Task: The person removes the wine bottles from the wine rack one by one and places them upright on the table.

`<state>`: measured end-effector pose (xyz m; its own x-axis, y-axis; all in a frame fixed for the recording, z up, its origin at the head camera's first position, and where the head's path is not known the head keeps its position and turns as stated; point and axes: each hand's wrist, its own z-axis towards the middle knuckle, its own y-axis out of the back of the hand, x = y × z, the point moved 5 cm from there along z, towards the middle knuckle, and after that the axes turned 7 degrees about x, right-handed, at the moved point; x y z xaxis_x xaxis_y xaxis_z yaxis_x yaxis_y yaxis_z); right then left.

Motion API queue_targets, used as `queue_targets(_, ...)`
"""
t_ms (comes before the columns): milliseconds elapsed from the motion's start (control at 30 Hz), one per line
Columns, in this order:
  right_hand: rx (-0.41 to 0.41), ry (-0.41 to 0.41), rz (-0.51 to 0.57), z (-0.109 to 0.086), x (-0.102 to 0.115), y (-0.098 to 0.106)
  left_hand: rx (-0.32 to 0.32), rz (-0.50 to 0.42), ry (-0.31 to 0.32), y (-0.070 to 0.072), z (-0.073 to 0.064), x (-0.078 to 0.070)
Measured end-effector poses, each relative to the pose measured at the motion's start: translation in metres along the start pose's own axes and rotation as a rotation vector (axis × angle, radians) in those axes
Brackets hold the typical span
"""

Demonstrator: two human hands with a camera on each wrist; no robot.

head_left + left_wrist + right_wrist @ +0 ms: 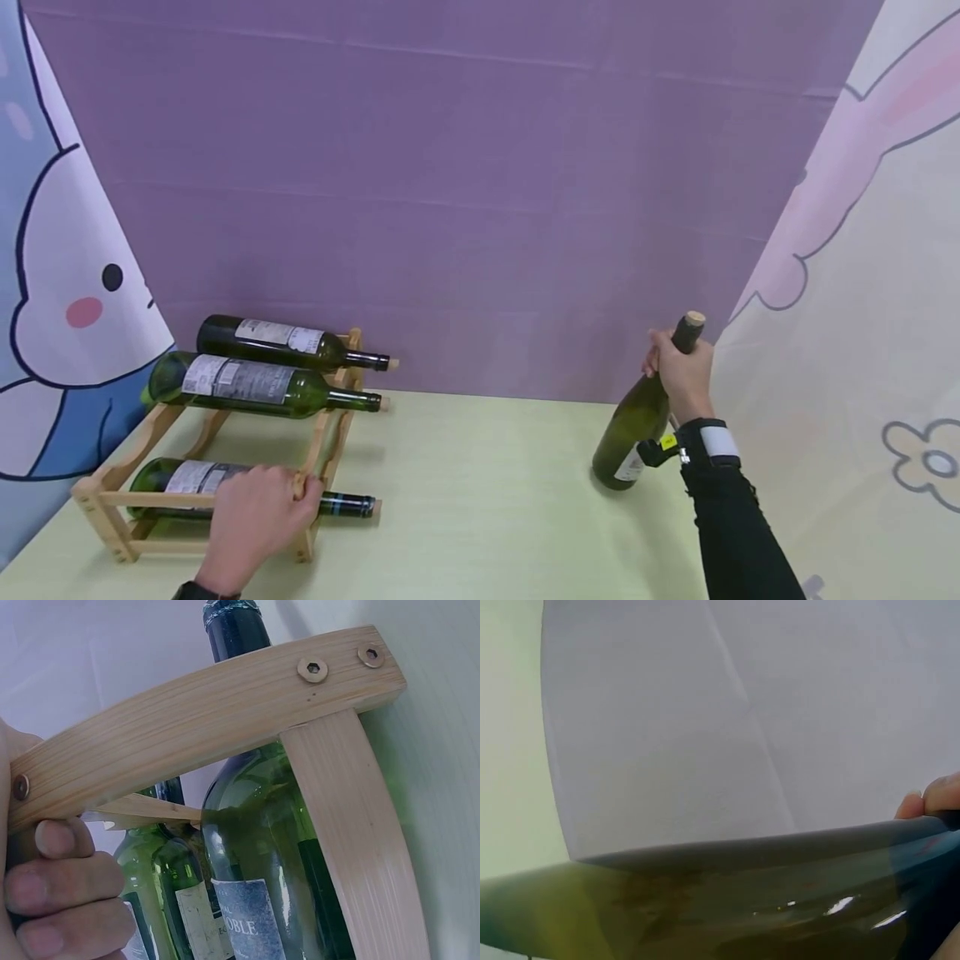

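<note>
A wooden wine rack (333, 433) stands at the table's left and carries three green bottles lying on their sides. My left hand (255, 517) grips the rack's front rail (195, 720) over the lowest bottle (183, 479), its fingers (56, 889) curled round the wood. At the right, my right hand (681, 371) grips the neck of a fourth green bottle (637, 421), which stands tilted with its base on the table. Its cork shows above my fist. In the right wrist view the bottle's glass (705, 900) fills the lower part.
The pale green table (487, 483) runs between rack and bottle. A purple backdrop (480, 192) closes the back. Printed cartoon curtains hang at the left (60, 292) and right (862, 333) sides, the right one close behind the held bottle.
</note>
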<state>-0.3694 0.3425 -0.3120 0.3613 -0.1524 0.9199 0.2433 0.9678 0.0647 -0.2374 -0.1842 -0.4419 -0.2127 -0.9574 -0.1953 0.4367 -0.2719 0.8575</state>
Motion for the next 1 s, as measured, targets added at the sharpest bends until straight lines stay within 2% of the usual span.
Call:
queue_targets(400,-0.008,-0.064,0.044,0.010,-0.016,0.004,0.075,-0.010,0.057,-0.002,0.001,0.001)
queue_targets(733,-0.032,-0.104,0.061,0.011,-0.027,0.004,0.013,0.009,0.036,-0.002,-0.001,0.000)
queue_targets(1000,-0.025,-0.115,0.039,0.011,-0.029,0.003,0.004,0.003,0.029,-0.002,-0.001,0.000)
